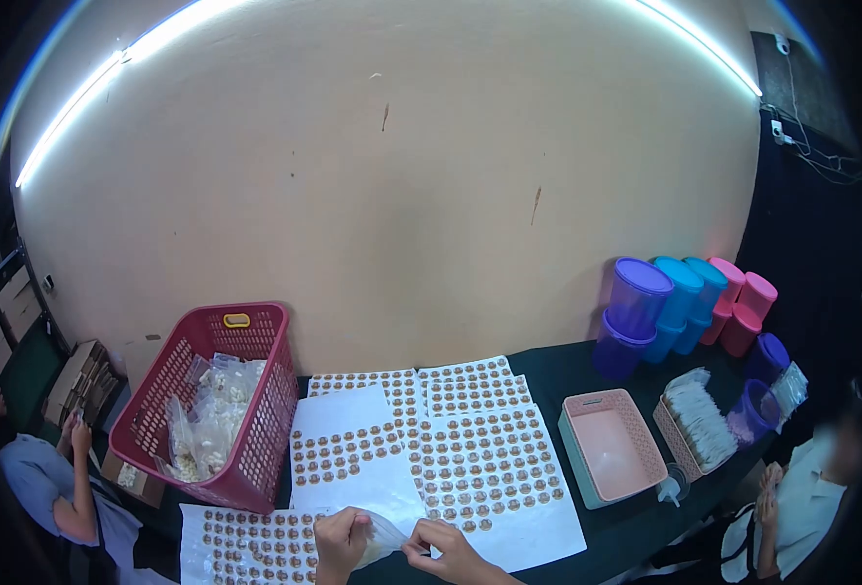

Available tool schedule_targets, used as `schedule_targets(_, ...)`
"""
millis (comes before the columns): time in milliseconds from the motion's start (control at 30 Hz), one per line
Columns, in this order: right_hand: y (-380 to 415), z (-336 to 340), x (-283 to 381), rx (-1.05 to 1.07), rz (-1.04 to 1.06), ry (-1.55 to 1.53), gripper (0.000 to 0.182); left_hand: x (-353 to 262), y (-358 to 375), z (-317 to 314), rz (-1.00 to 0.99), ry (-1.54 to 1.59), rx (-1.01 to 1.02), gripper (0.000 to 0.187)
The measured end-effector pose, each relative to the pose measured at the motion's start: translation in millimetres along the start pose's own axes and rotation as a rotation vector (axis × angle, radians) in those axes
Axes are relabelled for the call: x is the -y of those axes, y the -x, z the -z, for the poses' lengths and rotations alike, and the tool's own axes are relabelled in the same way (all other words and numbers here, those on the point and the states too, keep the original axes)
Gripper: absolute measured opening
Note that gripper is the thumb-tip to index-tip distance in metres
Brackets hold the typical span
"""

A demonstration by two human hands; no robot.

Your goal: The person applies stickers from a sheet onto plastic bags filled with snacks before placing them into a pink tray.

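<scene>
Fingers: clear bag pinched by left hand and right hand.
Bag step: held stretched.
Next grip: steadiness required.

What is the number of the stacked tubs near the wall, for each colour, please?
Purple tubs: 2
Blue tubs: 4
Pink tubs: 4
Total: 10

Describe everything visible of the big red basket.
The basket looks like plastic: dark red, rectangular, open-topped and upright, its walls pierced with rows of holes. A yellow-edged handle slot sits high in the far wall. Clear bags of small whitish pieces are heaped inside. It stands beside the printed sheets; neither the left hand nor right hand touches it.
</scene>
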State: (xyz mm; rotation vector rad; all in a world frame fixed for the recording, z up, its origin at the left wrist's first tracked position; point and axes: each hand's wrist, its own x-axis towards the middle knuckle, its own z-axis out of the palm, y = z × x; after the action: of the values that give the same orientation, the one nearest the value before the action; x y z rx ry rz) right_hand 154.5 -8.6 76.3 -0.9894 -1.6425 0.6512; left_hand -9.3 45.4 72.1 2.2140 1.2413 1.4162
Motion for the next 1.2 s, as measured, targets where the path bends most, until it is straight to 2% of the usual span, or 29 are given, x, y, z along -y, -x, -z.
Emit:
schedule_targets(133, 6, 11, 5, 0.05, -0.075, -0.07, 0.015, -7, 0, -3, 0.009, 0.034, -0.02, 0.036)
schedule_targets(167, 9, 14, 9, 0.056, -0.152, -0.152, 0.014, -28, -4, 3, 0.097, 0.143, 0.005, 0.037)
schedule_targets(200, 10, 16, 11, 0.059, -0.23, -0.237, 0.012, -29, 0, 5, 0.097, 0.139, 0.002, 0.037)
schedule_targets(233, 19, 14, -2, 0.071, -0.303, -0.366, 0.011, -27, 6, 7, 0.21, 0.314, 0.101, 0.038)
schedule_targets(267, 24, 16, -6, 0.077, -0.305, -0.365, 0.011, -29, 11, 9, 0.325, 0.492, 0.199, 0.038)
schedule_targets(300, 29, 19, -8, 0.109, -0.417, -0.43, 0.012, -32, 15, 13, 0.36, 0.533, 0.263, 0.038)
schedule_targets(333, 33, 22, -10, 0.143, -0.532, -0.493, 0.014, -34, 15, 13, 0.37, 0.538, 0.254, 0.038)
schedule_targets(400, 45, 19, -15, 0.171, -0.489, -0.491, 0.015, -40, 20, 13, 0.322, 0.488, 0.307, 0.036)
schedule_targets(433, 49, 18, -17, 0.159, -0.55, -0.578, 0.015, -42, 21, 11, 0.425, 0.559, 0.309, 0.034)
schedule_targets(500, 45, 15, -24, 0.1, -0.64, -0.66, 0.015, -40, 11, 6, 0.413, 0.513, 0.288, 0.033)
schedule_targets(733, 29, 10, -21, -0.007, -0.578, -0.653, 0.014, -31, -4, -6, 0.445, 0.503, 0.253, 0.031)
schedule_targets(800, 28, 10, -25, -0.003, -0.576, -0.646, 0.014, -22, -4, -13, 0.483, 0.592, 0.156, 0.03)
schedule_targets(933, 20, 16, -22, 0.054, -0.548, -0.64, 0.014, -11, 4, -23, 0.541, 0.643, 0.122, 0.027)
schedule_targets(1033, 24, 27, -21, -0.043, -0.574, -0.578, 0.012, -4, 16, -28, 0.62, 0.59, 0.223, 0.02)
schedule_targets(1100, 25, 41, -29, -0.133, -0.625, -0.643, 0.012, -5, 20, -44, 0.546, 0.535, 0.207, 0.017)
schedule_targets(1133, 27, 49, -32, -0.219, -0.688, -0.725, 0.013, -7, 22, -49, 0.49, 0.465, 0.193, 0.018)
schedule_targets(1200, 24, 66, -31, -0.23, -0.645, -0.735, 0.016, -35, 17, -44, 0.468, 0.354, 0.305, 0.045)
